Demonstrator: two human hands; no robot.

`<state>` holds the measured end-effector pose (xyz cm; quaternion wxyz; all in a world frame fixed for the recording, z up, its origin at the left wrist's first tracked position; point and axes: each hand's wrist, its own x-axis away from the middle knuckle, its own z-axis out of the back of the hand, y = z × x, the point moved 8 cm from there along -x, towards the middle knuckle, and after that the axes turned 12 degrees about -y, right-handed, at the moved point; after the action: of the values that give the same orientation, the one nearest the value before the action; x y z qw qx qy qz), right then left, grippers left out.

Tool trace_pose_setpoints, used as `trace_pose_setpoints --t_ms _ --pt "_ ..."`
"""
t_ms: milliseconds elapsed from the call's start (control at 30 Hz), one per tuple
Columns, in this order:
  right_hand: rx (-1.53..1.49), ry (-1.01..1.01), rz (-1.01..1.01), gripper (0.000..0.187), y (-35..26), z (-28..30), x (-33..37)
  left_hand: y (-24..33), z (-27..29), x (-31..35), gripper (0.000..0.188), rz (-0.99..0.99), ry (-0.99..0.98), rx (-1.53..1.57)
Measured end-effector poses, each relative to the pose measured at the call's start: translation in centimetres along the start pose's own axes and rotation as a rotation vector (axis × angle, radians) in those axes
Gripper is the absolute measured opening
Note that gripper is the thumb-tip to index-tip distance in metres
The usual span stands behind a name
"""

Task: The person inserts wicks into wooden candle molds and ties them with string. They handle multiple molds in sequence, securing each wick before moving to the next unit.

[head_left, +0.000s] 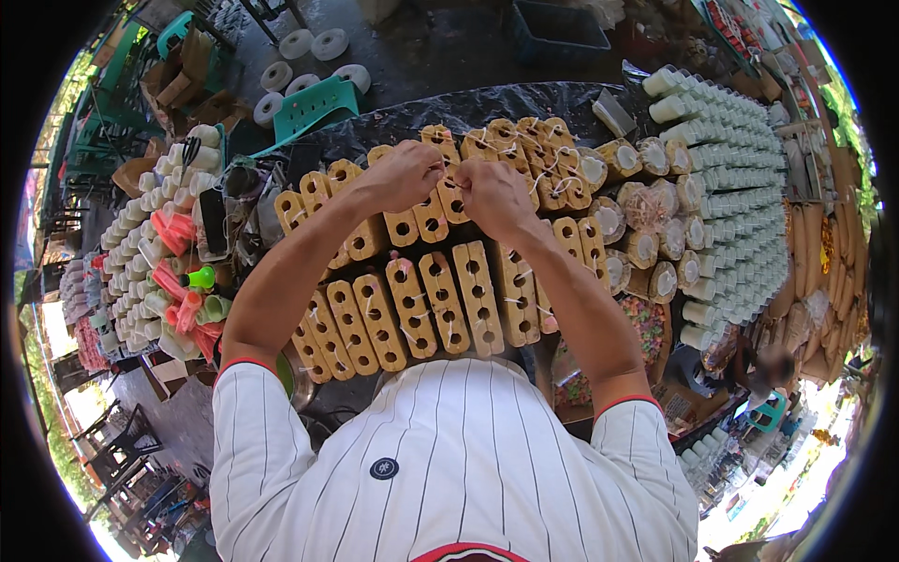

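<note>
Both my arms reach forward over rows of long tan blocks (408, 304) with round holes along them. My left hand (410, 176) is closed in a pinch above the far row. Close to its right, my right hand (493, 194) is also pinched, its fingertips near the left hand's. Whatever lies between the fingers is too small to make out. Thin white strings hang over several blocks, plainest on the tan blocks (554, 161) just right of my right hand. Beneath my hands, parts of the far row are hidden.
White cylinders (730, 206) stand packed at the right, beside plastic-wrapped rolls (644, 248). More pale cylinders (140, 234) and red plastic pieces (173, 229) pile up at the left. A green stool (316, 110) and a dark crate (559, 33) are beyond the black-covered table (403, 112).
</note>
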<state>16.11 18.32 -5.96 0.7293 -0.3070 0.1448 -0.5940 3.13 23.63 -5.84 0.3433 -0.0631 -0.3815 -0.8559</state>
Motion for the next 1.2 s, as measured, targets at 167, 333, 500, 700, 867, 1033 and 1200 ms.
trace_pose_setpoints --t_ms 167,333,500,700,867,1033,1200 --pt "-0.036 0.078 0.089 0.016 -0.2 -0.3 0.0 0.6 -0.5 -0.7 0.025 -0.024 -0.034 -0.068" --pt "0.069 0.103 0.107 0.021 -0.5 -0.2 1.2 0.5 0.0 -0.4 0.025 0.015 -0.004 0.001" --pt "0.293 0.15 0.267 0.017 -1.5 -0.4 1.8 0.7 -0.2 -0.9 0.022 -0.01 0.008 -0.005" --pt "0.424 0.122 0.306 0.02 -2.2 -1.1 1.7 0.6 -0.7 -1.1 0.021 -0.046 0.138 0.003" --pt "0.505 0.144 0.318 0.016 -3.1 -1.1 1.8 0.3 0.2 -0.6 0.024 0.041 0.066 0.093" --pt "0.269 0.243 0.218 0.018 -3.0 2.1 3.5 1.2 1.3 2.4 0.06 0.07 0.118 0.568" --pt "-0.813 -0.026 -0.046 0.02 -3.0 2.1 5.1 3.2 -1.8 5.1 0.094 -0.063 -0.054 1.044"
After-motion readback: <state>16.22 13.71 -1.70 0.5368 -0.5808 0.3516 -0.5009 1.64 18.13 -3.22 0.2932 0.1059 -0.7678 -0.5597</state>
